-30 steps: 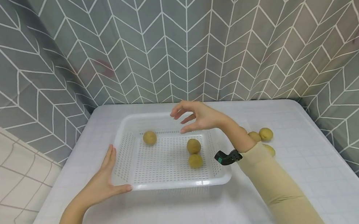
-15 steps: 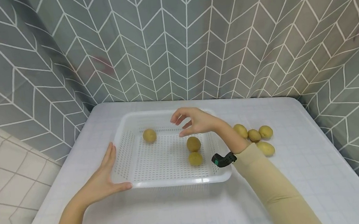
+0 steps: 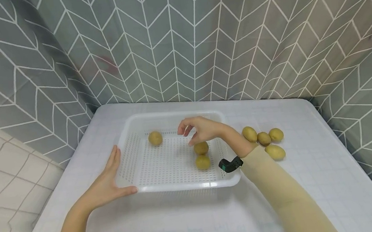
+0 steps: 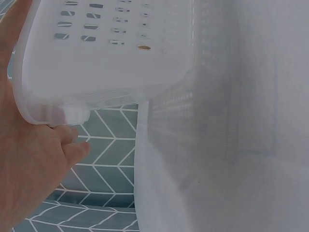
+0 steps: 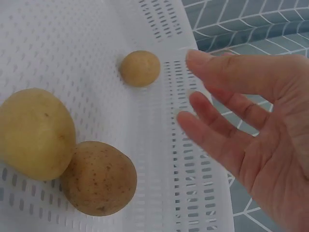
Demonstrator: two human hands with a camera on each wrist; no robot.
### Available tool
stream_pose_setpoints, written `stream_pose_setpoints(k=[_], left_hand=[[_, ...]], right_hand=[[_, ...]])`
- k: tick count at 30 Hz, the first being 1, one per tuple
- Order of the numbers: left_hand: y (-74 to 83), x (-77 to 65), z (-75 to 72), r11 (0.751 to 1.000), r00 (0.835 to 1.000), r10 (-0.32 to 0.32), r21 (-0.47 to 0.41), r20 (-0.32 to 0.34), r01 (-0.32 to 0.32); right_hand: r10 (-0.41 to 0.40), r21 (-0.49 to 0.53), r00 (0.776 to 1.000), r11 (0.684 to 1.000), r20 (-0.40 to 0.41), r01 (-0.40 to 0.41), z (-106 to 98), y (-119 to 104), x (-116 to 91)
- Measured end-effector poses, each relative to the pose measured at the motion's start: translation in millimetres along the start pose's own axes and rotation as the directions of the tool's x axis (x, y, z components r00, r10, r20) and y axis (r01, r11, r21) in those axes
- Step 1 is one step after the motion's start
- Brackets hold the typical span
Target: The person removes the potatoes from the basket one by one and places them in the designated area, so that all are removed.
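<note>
A white, perforated, rectangular plastic basket (image 3: 180,187) holds three round yellow-brown potatoes (image 3: 155,138) at ten, three and four o'clock. The left hand (image 3: 104,188), fingers nearly straight, touches its eight-o'clock corner; steady pressure should help. The right hand (image 3: 204,128), empty, loosely curved, hovers towards two.

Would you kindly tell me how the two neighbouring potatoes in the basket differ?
The yellow potato is lighter with few marks, while the brown potato is darker and speckled. The yellow potato lies closer to the near rim of the white basket; the brown potato lies farther back. Both look rounded.
</note>
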State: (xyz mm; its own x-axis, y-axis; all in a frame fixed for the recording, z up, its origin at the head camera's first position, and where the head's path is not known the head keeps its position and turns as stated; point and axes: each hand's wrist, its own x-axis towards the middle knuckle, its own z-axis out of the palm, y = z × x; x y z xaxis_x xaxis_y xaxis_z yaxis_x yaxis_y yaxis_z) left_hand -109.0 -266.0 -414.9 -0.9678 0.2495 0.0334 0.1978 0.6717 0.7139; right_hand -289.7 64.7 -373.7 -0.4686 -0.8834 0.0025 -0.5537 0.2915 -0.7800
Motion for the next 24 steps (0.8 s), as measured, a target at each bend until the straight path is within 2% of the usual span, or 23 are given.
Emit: stream_pose_setpoints(k=[2,5,7,9,11,18,24], left_hand=[[-0.2,1.2,-0.5,1.0,1.0,0.001,0.002,0.0,-0.001],[0.9,2.2,-1.4,1.0,1.0,-0.002,0.003,0.001,0.002],[2.3,2.4,-2.6,1.0,1.0,-0.003,0.003,0.003,0.003],[3.0,2.9,-3.0,1.0,1.0,-0.005,0.002,0.006,0.005],[3.1,3.2,-3.3,1.0,1.0,-0.003,0.003,0.006,0.003],[2.6,3.1,-1.8,1.0,1.0,-0.008,-0.011,0.011,0.008],[1.2,2.9,-1.0,1.0,1.0,-0.009,-0.011,0.013,0.009]], right_hand=[[0.003,-0.048,0.999,0.999,0.054,-0.001,0,-2,1],[0.084,-0.134,0.984,0.989,0.156,-0.063,1,-7,1],[0.176,-0.182,0.959,0.974,0.222,-0.136,3,-10,1],[0.282,-0.224,0.921,0.948,0.269,-0.225,7,-11,0],[0.35,-0.266,0.889,0.924,0.296,-0.275,11,-11,-1],[0.437,-0.422,0.834,0.862,0.337,-0.281,25,-17,4],[0.523,-0.536,0.772,0.794,0.362,-0.287,37,-26,9]])
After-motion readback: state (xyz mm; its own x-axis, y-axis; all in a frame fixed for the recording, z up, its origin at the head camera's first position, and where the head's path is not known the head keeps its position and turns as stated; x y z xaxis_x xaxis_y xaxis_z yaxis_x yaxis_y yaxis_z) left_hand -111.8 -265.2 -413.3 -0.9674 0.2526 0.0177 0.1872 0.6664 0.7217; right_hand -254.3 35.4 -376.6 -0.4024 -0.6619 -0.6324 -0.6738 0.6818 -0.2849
